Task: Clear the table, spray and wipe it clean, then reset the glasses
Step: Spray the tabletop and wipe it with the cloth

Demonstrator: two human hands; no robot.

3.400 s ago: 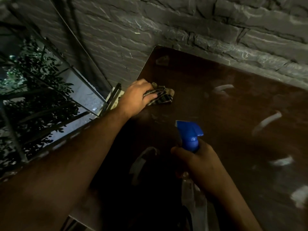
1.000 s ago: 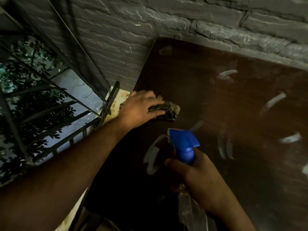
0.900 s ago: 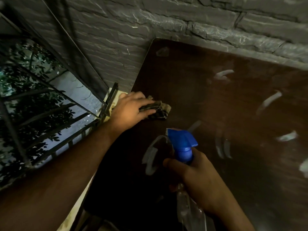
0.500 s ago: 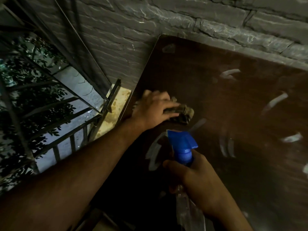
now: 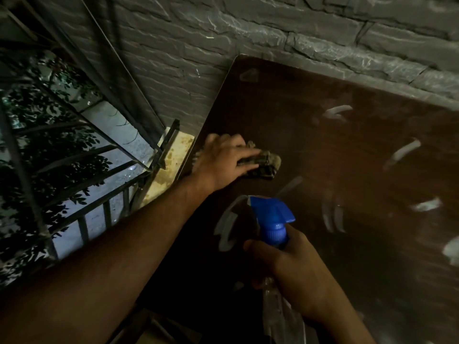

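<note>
A dark brown table [image 5: 335, 135] stands against a grey brick wall, its top glossy with pale reflected streaks. My left hand [image 5: 222, 162] presses a crumpled checked cloth [image 5: 264, 163] flat on the table near its left edge. My right hand [image 5: 295, 271] grips a clear spray bottle [image 5: 272, 218] with a blue trigger head, held upright over the near part of the table, nozzle facing left. No glasses are in view.
The grey brick wall [image 5: 248, 28] runs along the table's far side. A black metal railing [image 5: 104, 184] with foliage behind it stands to the left, beside a pale stone ledge [image 5: 171, 167] at the table's left edge.
My left hand with the cloth has slid back and forth along the left part of the table, first leftward, then right again. The spray bottle has stayed almost still.
</note>
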